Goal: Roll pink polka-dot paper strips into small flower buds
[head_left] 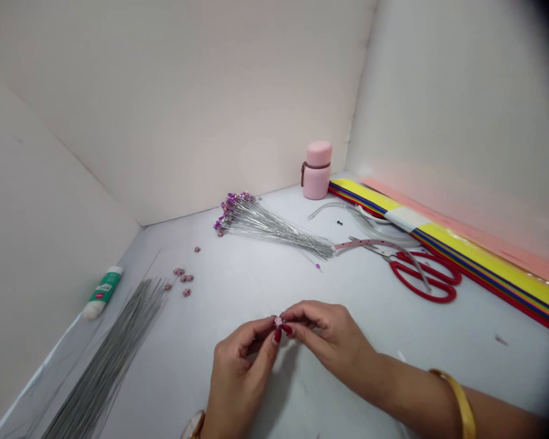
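Thumb and fingers of my left hand (238, 375) were pinched shut on the left side of a small pink flower (279, 321) above the table (229, 292), while my right hand (336, 335), its forearm slanting in from the lower right, had its thumb and forefinger closed at the flower's right edge, the knuckles of both bent. I saw a green label with white lettering on the tube (103, 292) at far left, beyond the wires (107, 360), but its words were too small to read.
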`<control>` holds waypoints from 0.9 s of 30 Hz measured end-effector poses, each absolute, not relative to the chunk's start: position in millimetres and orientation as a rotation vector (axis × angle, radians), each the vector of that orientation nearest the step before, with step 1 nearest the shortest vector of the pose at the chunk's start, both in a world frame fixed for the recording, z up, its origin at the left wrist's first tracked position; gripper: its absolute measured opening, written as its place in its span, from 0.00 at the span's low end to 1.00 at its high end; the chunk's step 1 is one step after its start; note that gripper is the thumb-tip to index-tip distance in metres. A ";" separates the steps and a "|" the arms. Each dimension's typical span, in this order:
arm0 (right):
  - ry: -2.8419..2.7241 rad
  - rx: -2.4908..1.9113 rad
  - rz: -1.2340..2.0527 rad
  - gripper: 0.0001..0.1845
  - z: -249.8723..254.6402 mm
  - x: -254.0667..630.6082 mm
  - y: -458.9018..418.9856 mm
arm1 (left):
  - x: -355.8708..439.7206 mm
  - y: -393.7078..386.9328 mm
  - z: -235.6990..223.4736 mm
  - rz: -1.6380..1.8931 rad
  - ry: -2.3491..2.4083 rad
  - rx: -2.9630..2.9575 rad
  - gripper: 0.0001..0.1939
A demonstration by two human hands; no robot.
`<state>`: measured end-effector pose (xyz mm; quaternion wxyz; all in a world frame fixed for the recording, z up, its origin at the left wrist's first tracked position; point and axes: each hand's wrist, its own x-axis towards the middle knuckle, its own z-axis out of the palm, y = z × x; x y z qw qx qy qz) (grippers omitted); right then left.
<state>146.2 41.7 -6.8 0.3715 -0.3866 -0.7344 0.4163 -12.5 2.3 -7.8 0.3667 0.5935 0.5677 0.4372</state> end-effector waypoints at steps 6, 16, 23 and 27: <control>-1.946 -0.957 1.044 0.07 -6.2 146.4 41.0 | -13.2 0.7 -10.3 1.129 1.490 1.681 0.08; -2.190 -0.839 0.893 0.11 -7.5 150.3 41.0 | -15.7 1.7 -8.0 1.064 1.508 1.857 0.05; -2.164 -0.907 0.867 0.11 -11.6 146.3 44.0 | -15.3 7.8 -5.8 0.991 1.531 1.759 0.07; -2.030 -0.943 0.993 0.12 -9.7 145.3 44.2 | -16.1 7.5 -6.3 1.057 1.442 1.541 0.09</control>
